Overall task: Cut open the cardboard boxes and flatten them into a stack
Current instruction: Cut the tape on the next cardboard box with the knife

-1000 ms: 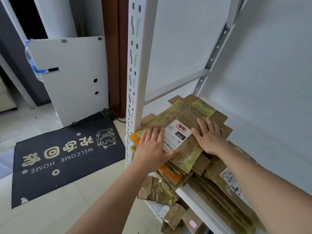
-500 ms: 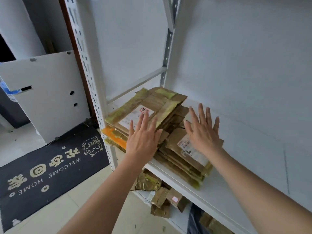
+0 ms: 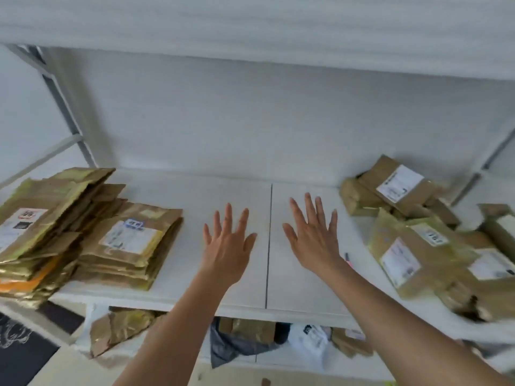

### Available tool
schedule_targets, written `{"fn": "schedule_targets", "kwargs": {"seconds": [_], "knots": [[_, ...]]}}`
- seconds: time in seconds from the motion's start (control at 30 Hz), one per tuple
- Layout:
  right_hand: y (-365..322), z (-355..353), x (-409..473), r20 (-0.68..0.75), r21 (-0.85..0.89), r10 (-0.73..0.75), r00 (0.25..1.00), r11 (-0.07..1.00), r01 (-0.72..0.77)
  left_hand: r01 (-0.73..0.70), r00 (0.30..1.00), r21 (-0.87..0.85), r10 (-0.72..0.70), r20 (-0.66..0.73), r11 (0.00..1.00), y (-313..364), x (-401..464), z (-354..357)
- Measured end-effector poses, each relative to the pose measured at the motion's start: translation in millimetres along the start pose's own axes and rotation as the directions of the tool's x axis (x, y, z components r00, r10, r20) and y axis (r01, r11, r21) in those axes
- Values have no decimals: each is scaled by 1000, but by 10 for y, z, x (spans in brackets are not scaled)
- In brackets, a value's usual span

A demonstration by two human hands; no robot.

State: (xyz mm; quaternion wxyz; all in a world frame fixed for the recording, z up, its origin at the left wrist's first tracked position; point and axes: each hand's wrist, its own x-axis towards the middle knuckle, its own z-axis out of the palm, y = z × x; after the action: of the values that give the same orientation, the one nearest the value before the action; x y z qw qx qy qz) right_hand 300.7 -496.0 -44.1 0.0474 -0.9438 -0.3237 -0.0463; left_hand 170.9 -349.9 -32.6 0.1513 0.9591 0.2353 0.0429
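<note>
Two stacks of flattened brown cardboard boxes lie at the shelf's left end: a taller stack (image 3: 36, 227) with an orange piece low down, and a shorter stack (image 3: 125, 246) beside it. A heap of unflattened taped boxes (image 3: 426, 254) with white labels fills the right end. My left hand (image 3: 227, 246) and my right hand (image 3: 315, 238) hover over the bare middle of the white shelf (image 3: 181, 285), fingers spread, holding nothing. A small dark pen-like tool (image 3: 347, 257) lies just right of my right wrist.
A grey upright post (image 3: 64, 107) stands at the back left and another shelf board (image 3: 250, 32) runs overhead. On the lower shelf lie cardboard scraps (image 3: 117, 332), a dark bag (image 3: 237, 346) and a white bag (image 3: 309, 341). A black doormat (image 3: 16, 352) lies on the floor at left.
Both hands have lifted off the flattened stacks and swung right, with my view, to the bare middle of the shelf. The heap of whole boxes has come into sight.
</note>
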Motion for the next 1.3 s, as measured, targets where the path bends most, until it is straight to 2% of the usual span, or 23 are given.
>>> {"fn": "schedule_targets", "kwargs": {"seconds": [0.23,0.33,0.4,0.47,0.63,0.8,0.87,1.0,1.17,1.23,1.3], "knots": [[1485,-263,-209,-49,-8,189,981,982,-190,-162,984,32,159,83,986,1311,234,334],[1975,-279,-318,15,35,297,955,954,-297,-204,972,22,200,120,979,1714,316,473],[2227,-280,-387,86,-16,353,932,936,-353,-219,966,12,215,143,976,1928,345,575],[2394,-313,-427,130,-26,377,917,926,-377,-229,960,4,225,168,974,2090,340,678],[2519,-464,-384,245,76,362,900,918,-390,-223,942,1,216,258,975,2219,254,887],[2590,-530,-357,246,76,505,827,841,-536,-229,932,-8,222,288,973,2160,211,911],[2555,-571,-362,203,85,539,818,822,-563,-252,923,-26,248,293,967,2137,195,878],[2391,-744,-278,135,248,526,840,802,-543,-277,904,-122,302,302,953,2145,248,746],[2142,-1012,-126,265,599,336,904,677,-427,-174,923,-366,281,264,914,2020,320,637],[2019,-1071,-79,339,683,248,907,598,-419,-100,945,-560,255,206,823,1915,309,616],[1890,-1072,-30,400,776,155,904,468,-423,-53,969,-689,205,140,723,1794,280,576]]}}
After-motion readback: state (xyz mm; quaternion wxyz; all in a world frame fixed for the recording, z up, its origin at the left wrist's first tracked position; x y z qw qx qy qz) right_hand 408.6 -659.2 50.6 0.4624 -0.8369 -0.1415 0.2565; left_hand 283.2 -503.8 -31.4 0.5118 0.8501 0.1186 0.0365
